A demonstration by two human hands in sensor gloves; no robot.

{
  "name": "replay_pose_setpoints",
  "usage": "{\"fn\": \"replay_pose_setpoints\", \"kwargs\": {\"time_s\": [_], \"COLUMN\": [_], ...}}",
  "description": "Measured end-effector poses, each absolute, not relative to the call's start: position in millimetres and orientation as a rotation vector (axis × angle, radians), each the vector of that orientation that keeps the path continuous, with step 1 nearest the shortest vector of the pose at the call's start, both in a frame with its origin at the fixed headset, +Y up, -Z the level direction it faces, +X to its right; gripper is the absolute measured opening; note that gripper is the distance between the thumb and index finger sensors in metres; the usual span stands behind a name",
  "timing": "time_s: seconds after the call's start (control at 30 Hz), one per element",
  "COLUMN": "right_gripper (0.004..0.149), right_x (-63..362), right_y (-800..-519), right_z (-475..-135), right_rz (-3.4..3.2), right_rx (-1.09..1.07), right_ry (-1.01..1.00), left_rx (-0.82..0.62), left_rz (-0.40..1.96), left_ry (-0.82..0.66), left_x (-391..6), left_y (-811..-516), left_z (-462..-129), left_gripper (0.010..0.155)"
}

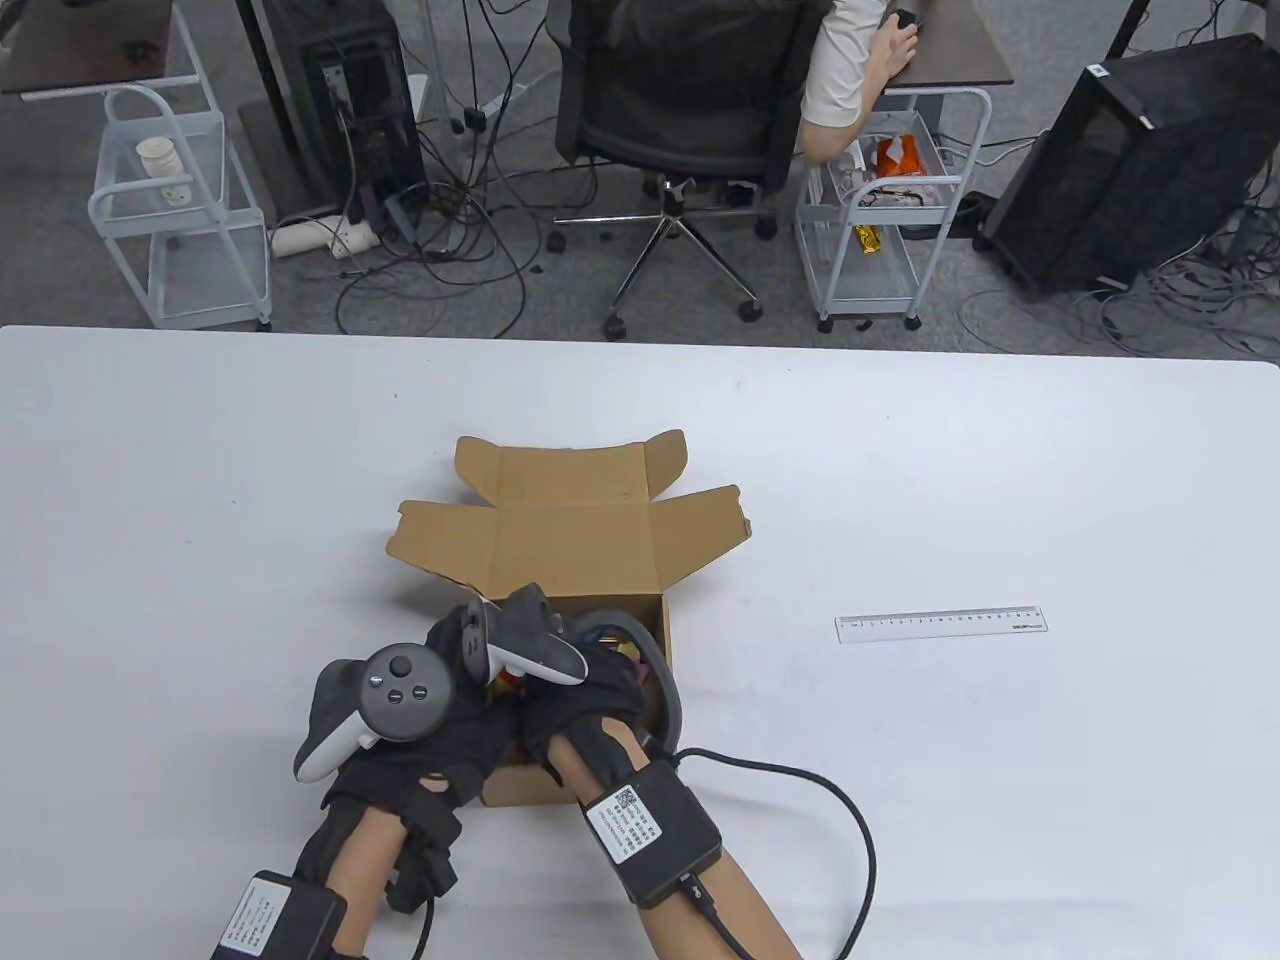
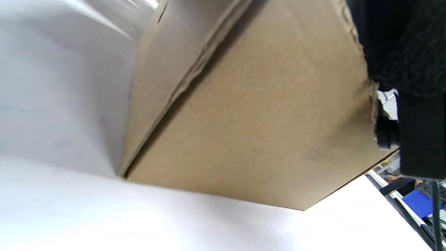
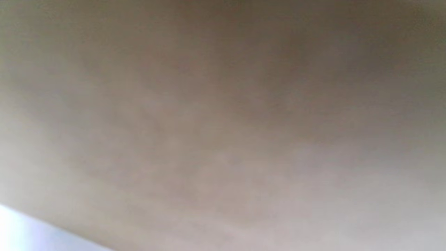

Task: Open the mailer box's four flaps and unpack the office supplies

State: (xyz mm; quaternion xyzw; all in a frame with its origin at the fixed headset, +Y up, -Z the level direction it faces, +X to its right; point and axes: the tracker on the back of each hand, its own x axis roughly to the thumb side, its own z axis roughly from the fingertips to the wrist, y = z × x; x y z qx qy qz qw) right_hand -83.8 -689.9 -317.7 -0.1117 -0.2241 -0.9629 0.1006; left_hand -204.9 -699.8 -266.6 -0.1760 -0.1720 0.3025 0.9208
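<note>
A brown cardboard mailer box (image 1: 570, 540) stands on the white table (image 1: 200, 500) with its lid and side flaps folded back away from me. My left hand (image 1: 470, 735) lies over the box's near left edge; the left wrist view shows the box's outer wall (image 2: 261, 122) with black glove (image 2: 400, 42) at its top edge. My right hand (image 1: 590, 695) reaches down into the box, its fingers hidden by the glove and tracker. Bits of coloured contents (image 1: 625, 650) show inside. The right wrist view is filled by blurred cardboard (image 3: 223, 122).
A clear plastic ruler (image 1: 940, 624) lies flat on the table to the right of the box. The right wrist's cable (image 1: 840, 800) loops over the table near the front edge. Beyond the far table edge are office chairs, carts and cables.
</note>
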Motion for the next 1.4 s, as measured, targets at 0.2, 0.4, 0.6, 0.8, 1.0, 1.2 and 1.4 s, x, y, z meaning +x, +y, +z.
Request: {"fn": "replay_pose_setpoints", "kwargs": {"time_s": [0.2,0.4,0.6,0.8,1.0,1.2,1.4], "right_gripper": [0.051,0.051,0.052,0.052,0.052,0.052,0.052], "right_x": [-70,-39,2,64,129,173,206], "right_y": [-669,-624,-591,-568,-569,-589,-628], "right_z": [-307,-295,-285,-282,-284,-285,-288], "right_rz": [-2.887,-3.063,-3.184,-3.289,-3.337,-3.339,-3.332], "right_rx": [-0.361,-0.436,-0.411,-0.269,-0.043,0.145,0.316], "right_ry": [-0.563,-0.516,-0.385,-0.316,-0.28,-0.292,-0.425], "left_rx": [-0.358,-0.356,-0.355,-0.355,-0.353,-0.351,-0.351], "left_rz": [0.624,0.624,0.621,0.618,0.621,0.622,0.622], "left_ry": [-0.351,-0.351,-0.348,-0.348,-0.346,-0.345,-0.345], "left_x": [-205,-205,-205,-205,-205,-205,-204], "left_y": [-700,-700,-700,-700,-700,-701,-701], "left_z": [-266,-266,-266,-266,-266,-266,-266], "left_gripper": [0.083,0.083,0.083,0.083,0.083,0.083,0.084]}}
